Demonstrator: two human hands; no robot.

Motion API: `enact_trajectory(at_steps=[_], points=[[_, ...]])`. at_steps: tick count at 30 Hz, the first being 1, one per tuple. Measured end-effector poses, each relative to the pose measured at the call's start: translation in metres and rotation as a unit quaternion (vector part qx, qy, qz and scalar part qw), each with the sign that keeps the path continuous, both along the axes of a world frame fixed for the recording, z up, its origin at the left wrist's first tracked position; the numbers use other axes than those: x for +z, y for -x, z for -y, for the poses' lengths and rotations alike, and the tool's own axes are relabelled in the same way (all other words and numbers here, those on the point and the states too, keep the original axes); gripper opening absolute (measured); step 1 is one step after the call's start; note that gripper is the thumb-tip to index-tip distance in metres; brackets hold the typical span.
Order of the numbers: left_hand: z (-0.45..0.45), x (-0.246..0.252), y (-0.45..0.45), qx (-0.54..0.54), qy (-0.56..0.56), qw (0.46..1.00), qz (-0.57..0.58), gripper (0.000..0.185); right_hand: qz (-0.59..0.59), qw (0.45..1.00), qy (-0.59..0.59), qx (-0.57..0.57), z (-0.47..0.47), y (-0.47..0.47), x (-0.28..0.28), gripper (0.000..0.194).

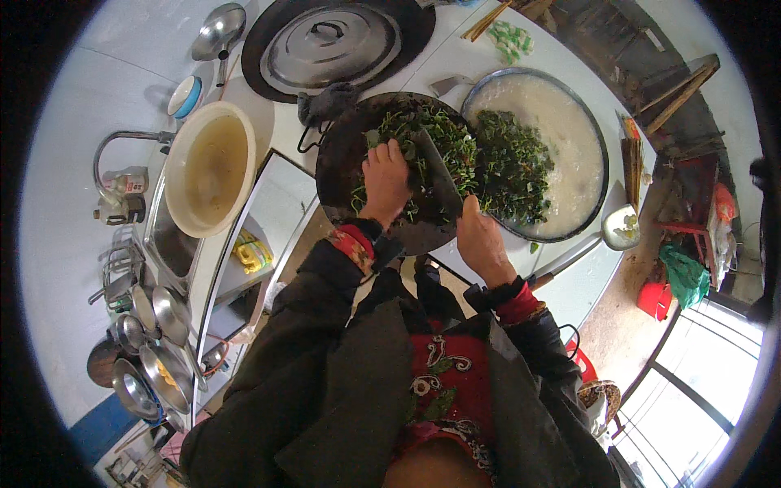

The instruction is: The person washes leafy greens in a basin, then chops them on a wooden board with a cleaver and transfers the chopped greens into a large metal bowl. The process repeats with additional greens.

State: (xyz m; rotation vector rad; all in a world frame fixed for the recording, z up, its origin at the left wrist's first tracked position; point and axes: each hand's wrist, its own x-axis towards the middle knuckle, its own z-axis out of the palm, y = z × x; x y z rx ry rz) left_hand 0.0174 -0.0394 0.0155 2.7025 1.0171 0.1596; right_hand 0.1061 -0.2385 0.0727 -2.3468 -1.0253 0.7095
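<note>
A dark round chopping board (338,165) lies before me, strewn with leafy greens (454,140), many of them cut small. My right hand (485,241) grips the handle end of a cleaver (439,168), whose broad blade stands on edge among the greens. To the left of the blade, my left hand (387,180) has its fingers curled down over a bunch of greens. Against the board's right side is a wide round pan (604,165) of cloudy, pale liquid. A heap of chopped greens (512,165) sits in its left part.
A lidded wok (329,46) lies beyond the board, with a dark cloth (329,104) at its near edge. At left, a cream basin (244,158) of murky water sits over the sink (174,244). A long-handled ladle (619,229) rests at right.
</note>
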Motion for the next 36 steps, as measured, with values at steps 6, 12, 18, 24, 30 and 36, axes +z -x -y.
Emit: enact_trajectory(at_steps=[6, 12, 18, 24, 30, 36], points=[[-0.068, 0.008, 0.001, -0.199, -0.066, 0.977, 0.048, 0.051, -0.063, 0.996, -0.066, -0.009, 0.008, 0.000, -0.011, 0.019], [-0.117, 0.013, -0.023, -0.337, -0.020, 0.939, 0.056, 0.050, -0.118, 0.991, -0.050, -0.039, 0.002, 0.005, -0.021, 0.025], [-0.110, -0.008, -0.017, -0.299, 0.162, 0.937, 0.076, 0.072, -0.109, 0.992, -0.049, -0.048, 0.001, 0.007, -0.022, 0.024], [-0.053, -0.011, -0.026, -0.220, 0.112, 0.959, 0.138, 0.063, -0.071, 0.996, -0.005, -0.052, 0.027, -0.011, -0.007, 0.022], [-0.004, -0.009, -0.038, -0.175, 0.120, 0.962, 0.171, 0.057, -0.021, 0.997, -0.009, -0.077, 0.048, -0.027, 0.021, 0.019], [-0.003, -0.028, -0.040, -0.160, 0.144, 0.965, 0.152, 0.066, 0.007, 0.997, -0.008, -0.079, 0.039, -0.011, 0.052, 0.020]])
